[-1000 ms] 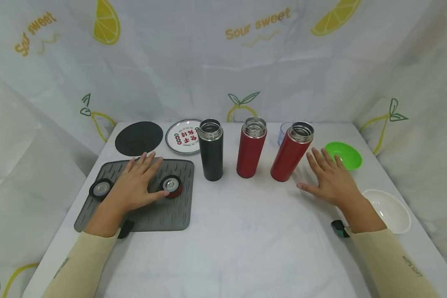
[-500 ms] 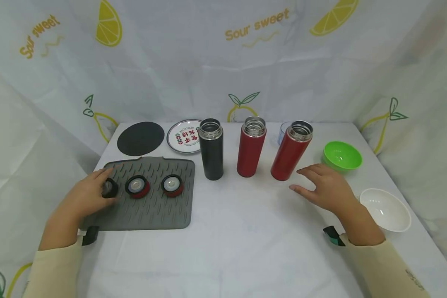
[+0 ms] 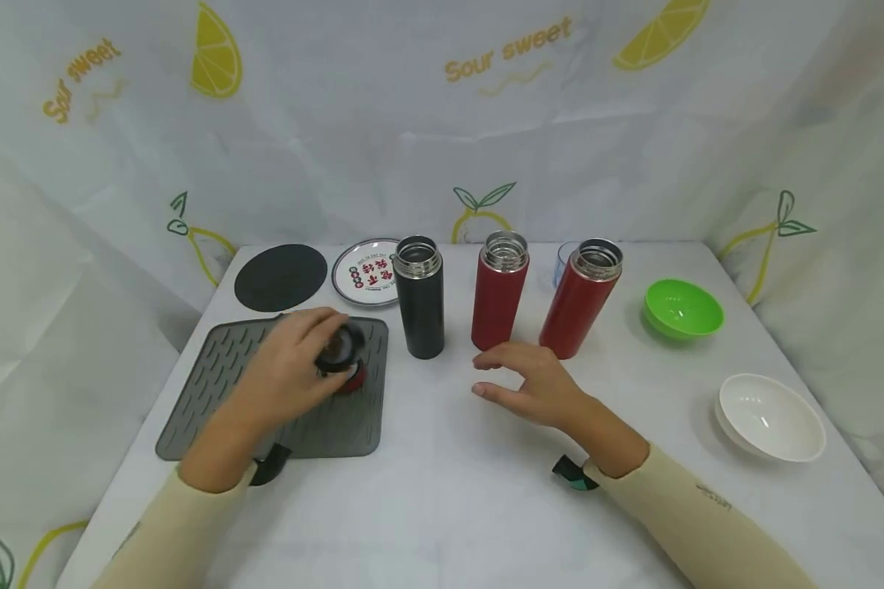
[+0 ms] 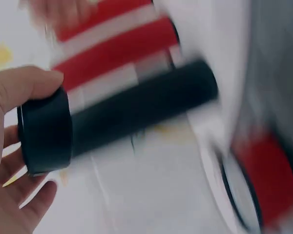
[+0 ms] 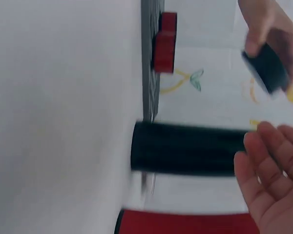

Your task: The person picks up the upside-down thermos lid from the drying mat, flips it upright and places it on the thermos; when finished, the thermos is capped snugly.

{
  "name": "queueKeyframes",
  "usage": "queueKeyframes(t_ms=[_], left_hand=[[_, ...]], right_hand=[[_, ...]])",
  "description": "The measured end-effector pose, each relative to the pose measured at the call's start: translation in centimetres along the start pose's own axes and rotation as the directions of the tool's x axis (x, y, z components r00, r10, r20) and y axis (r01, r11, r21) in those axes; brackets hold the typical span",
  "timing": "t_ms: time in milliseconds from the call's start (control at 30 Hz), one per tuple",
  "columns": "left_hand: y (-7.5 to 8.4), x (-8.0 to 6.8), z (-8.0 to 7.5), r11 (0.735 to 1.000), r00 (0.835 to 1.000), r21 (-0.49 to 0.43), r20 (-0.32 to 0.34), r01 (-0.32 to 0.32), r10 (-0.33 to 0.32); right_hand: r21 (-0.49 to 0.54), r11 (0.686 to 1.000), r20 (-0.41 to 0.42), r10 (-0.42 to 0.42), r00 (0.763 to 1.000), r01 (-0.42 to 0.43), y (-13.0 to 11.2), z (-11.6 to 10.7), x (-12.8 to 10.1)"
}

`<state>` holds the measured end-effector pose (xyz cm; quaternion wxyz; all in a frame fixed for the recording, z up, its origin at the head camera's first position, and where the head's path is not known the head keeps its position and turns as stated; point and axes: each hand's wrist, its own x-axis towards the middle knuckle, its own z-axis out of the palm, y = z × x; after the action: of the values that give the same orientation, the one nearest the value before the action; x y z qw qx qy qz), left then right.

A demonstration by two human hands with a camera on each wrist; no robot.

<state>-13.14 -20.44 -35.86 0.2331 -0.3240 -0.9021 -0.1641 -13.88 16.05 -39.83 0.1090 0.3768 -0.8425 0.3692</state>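
My left hand (image 3: 283,364) grips a black bottle lid (image 4: 46,134) between thumb and fingers, raised above the grey ridged mat (image 3: 206,393). Below it a red lid (image 3: 355,379) shows partly on the mat; the right wrist view has two red lids (image 5: 164,53) there. Standing right of the mat is a lidless black thermos bottle (image 3: 421,307). Two lidless red thermos bottles (image 3: 497,303) stand beside it, the rightmost red bottle (image 3: 576,307) partly behind my right hand (image 3: 538,383). That hand holds nothing, its fingers loosely bent and pointing toward the black bottle.
Behind the mat lie a black round disc (image 3: 280,278) and a printed plate (image 3: 364,282). A clear glass (image 3: 563,260) stands partly hidden behind the right red bottle. At the right are a green bowl (image 3: 681,309) and a white bowl (image 3: 769,421).
My left hand has picked up the black lid from the mat's left side and carried it right, over the red lids. My right hand has moved left, from near the bowls to before the bottles.
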Motion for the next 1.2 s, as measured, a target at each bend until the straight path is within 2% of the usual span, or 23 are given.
queueKeyframes(t_ms=[67,133,200,267,300,367,400,433,467,500,567,633,667,700,733,800,833,867,933,967,1067,1133,1200], left_hand=[[3.2,2.4,2.0,0.987,0.986,-0.008,-0.030,-0.162,0.162],[5.6,3.8,3.6,0.966,0.964,0.004,-0.068,-0.257,0.256],[7.4,4.8,4.8,0.954,0.949,0.024,-0.094,-0.299,0.300],[8.3,5.3,5.6,0.959,0.952,0.011,-0.111,-0.285,0.284],[8.6,5.4,5.8,0.967,0.961,-0.020,-0.110,-0.256,0.252],[8.7,5.6,5.8,0.980,0.990,-0.147,-0.067,-0.132,0.124],[8.7,5.6,5.7,0.970,0.999,-0.242,-0.019,-0.039,0.036],[8.6,5.6,5.5,0.939,0.997,-0.338,0.047,0.067,-0.054],[8.5,5.6,5.3,0.884,0.981,-0.429,0.133,0.185,-0.141],[8.4,5.7,5.0,0.811,0.950,-0.502,0.227,0.301,-0.212],[8.2,6.0,4.6,0.642,0.862,-0.582,0.406,0.499,-0.302],[7.9,6.2,4.4,0.512,0.794,-0.613,0.527,0.602,-0.303],[7.8,6.2,4.3,0.464,0.778,-0.629,0.558,0.623,-0.288],[7.6,6.2,4.2,0.430,0.776,-0.649,0.568,0.628,-0.275],[7.4,6.2,3.9,0.390,0.792,-0.691,0.549,0.609,-0.265],[6.8,6.3,3.0,0.349,0.855,-0.782,0.450,0.517,-0.258],[6.4,6.4,2.5,0.350,0.890,-0.823,0.373,0.448,-0.263],[6.1,6.7,1.9,0.374,0.920,-0.849,0.285,0.372,-0.269],[5.2,7.6,0.8,0.463,0.958,-0.861,0.086,0.210,-0.275],[5.1,8.3,0.2,0.536,0.959,-0.829,0.001,0.159,-0.283],[3.7,10.6,0.4,0.698,0.935,-0.710,-0.182,0.089,-0.304],[2.8,11.9,1.2,0.759,0.916,-0.644,-0.245,0.093,-0.319],[1.7,12.6,2.6,0.781,0.903,-0.614,-0.263,0.116,-0.341]], right_hand=[[0.066,0.997,-0.001,0.043,0.999,-0.043,-1.1,1.1,1.0],[0.125,0.988,-0.013,0.089,0.996,-0.087,-1.8,1.9,1.7],[0.189,0.973,-0.043,0.140,0.989,-0.129,-2.3,2.3,2.1],[0.230,0.962,-0.085,0.173,0.981,-0.150,-2.5,2.3,2.4],[0.238,0.959,-0.105,0.182,0.978,-0.153,-2.5,2.2,2.5],[0.221,0.967,-0.154,0.162,0.975,-0.126,-2.4,1.9,2.4],[0.196,0.976,-0.174,0.129,0.976,-0.094,-2.3,1.8,2.4],[0.166,0.985,-0.193,0.085,0.978,-0.053,-2.2,1.7,2.3],[0.132,0.991,-0.208,0.029,0.978,-0.001,-2.2,1.6,2.3],[0.103,0.993,-0.222,-0.034,0.974,0.058,-2.1,1.5,2.4],[0.048,0.984,-0.243,-0.154,0.958,0.170,-2.1,1.5,2.5],[0.021,0.969,-0.249,-0.233,0.940,0.245,-2.1,1.7,2.7],[0.012,0.964,-0.251,-0.254,0.934,0.265,-2.2,1.7,2.8],[0.008,0.965,-0.249,-0.254,0.935,0.264,-2.3,1.8,2.8],[0.019,0.971,-0.245,-0.226,0.943,0.238,-2.3,1.8,2.9],[0.066,0.988,-0.226,-0.124,0.966,0.142,-2.4,2.1,3.1],[0.100,0.992,-0.210,-0.057,0.976,0.079,-2.3,2.2,3.3],[0.133,0.991,-0.188,0.016,0.982,0.009,-2.2,2.5,3.5],[0.208,0.971,-0.146,0.154,0.977,-0.122,-1.9,3.1,4.2],[0.231,0.958,-0.133,0.201,0.970,-0.167,-1.7,3.6,4.7],[0.255,0.935,-0.146,0.288,0.946,-0.246,-1.2,5.0,6.4],[0.269,0.920,-0.168,0.337,0.926,-0.286,-1.0,5.8,7.5],[0.293,0.901,-0.181,0.382,0.906,-0.321,-0.7,6.4,8.5]])
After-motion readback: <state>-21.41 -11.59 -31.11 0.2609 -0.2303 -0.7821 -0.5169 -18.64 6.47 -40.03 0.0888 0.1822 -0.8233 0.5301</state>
